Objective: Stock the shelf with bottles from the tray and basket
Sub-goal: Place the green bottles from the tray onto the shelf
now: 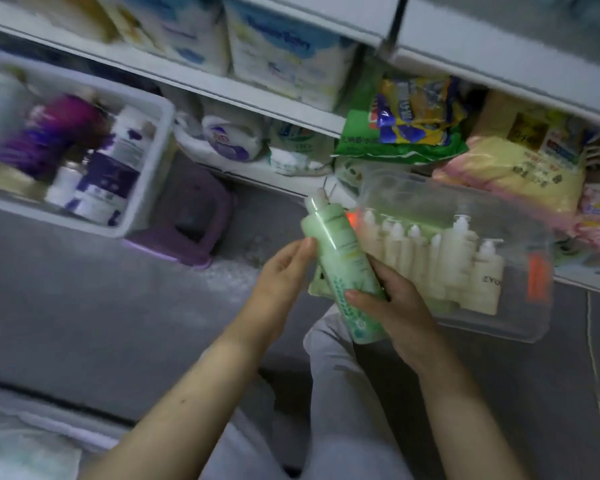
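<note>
Since the white shelf (222, 88) runs ahead of you, past the clear plastic tray (499, 332), the pale green plastic bottle (336, 258) in your hands points cap-first toward it. Your right hand (392, 306) grips its base end; your left hand (284, 271) holds its upper side, nearer the shelf.
</note>
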